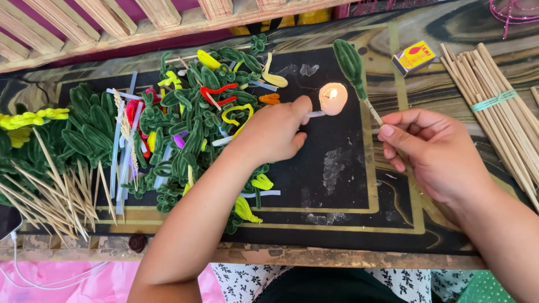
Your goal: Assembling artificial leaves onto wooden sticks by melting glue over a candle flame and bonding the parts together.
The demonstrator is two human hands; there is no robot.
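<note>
head cam | looks steeply down, close | low table (337, 235) fills frame | single view

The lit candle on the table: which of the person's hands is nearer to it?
The left hand. Its fingers hold a thin pale stick right against the candle. The right hand sits off to the candle's right and lower, holding a green leaf-shaped piece on a stick.

Our left hand (273, 134) out ahead, back up, fingers curled into loose fist, thumb and forefinger pinched at tip. Left forearm runs long and bare from lower edge. Our right hand (432, 151) sits back to right of left, thumb pressed over bent fingers, wrist angled inward.
</note>
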